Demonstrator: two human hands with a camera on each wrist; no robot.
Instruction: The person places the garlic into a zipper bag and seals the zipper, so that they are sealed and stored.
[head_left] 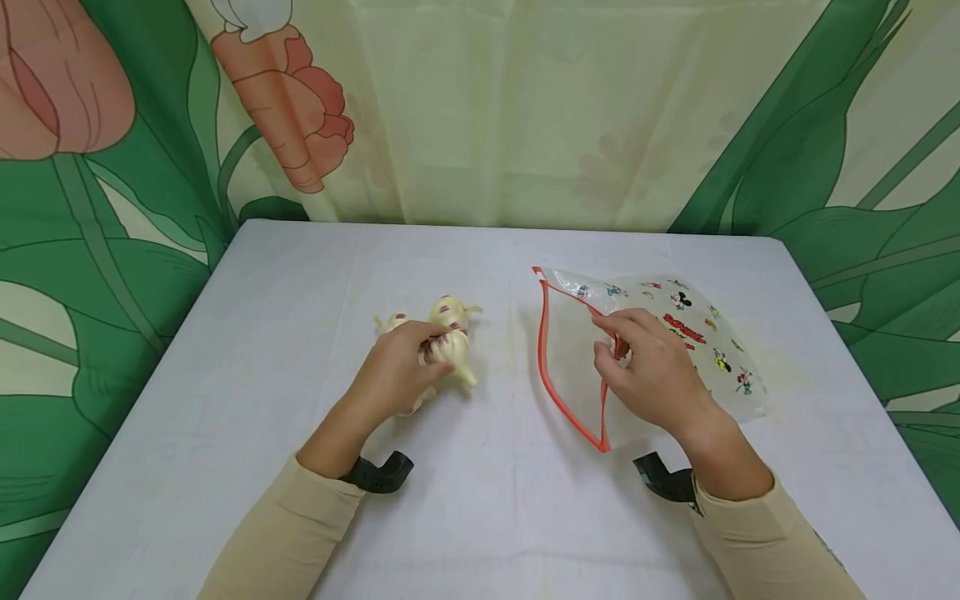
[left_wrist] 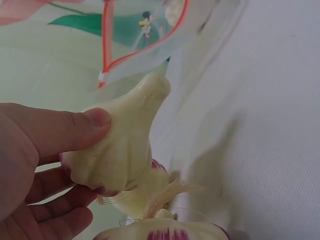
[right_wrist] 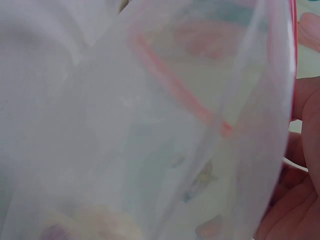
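Item 1. Left hand (head_left: 401, 367), left of the table's middle: thumb and fingers pinch a cream, purple-streaked garlic bulb (left_wrist: 117, 145) with a smooth, blunt stem. The stem slants toward the table's near right corner. Whether this bulb touches those about it cannot be told.

Item 2. Companion bulbs, same cream and purple, grouped round the hand: one just beyond it, toward the far edge (head_left: 450, 310); one just beside it, toward the left edge (head_left: 393, 320); one partly hidden beneath it, toward the near edge. Straw-coloured, fibrous roots (left_wrist: 170, 196) show in the left wrist view.

Item 3. Clear plastic bag (head_left: 712, 346), printed with small coloured cartoon figures, lying in the table's right half, well apart from the bulbs. Its mouth, trimmed with a red strip (head_left: 542, 350), gapes toward the left edge.

Item 4. Right hand (head_left: 652, 371): thumb and forefinger grasp the mouth's right side.

Item 5. White cloth-covered table (head_left: 480, 517), beneath all.

Handling notes, by judgement. Hold on bulb: across the broad body, stem free, is sound; lift clear of neighbouring roots. Hold on bag: draw the gripped side away from the opposite rim, since thin film sags; keep fingertips at the trim, out of the opening.
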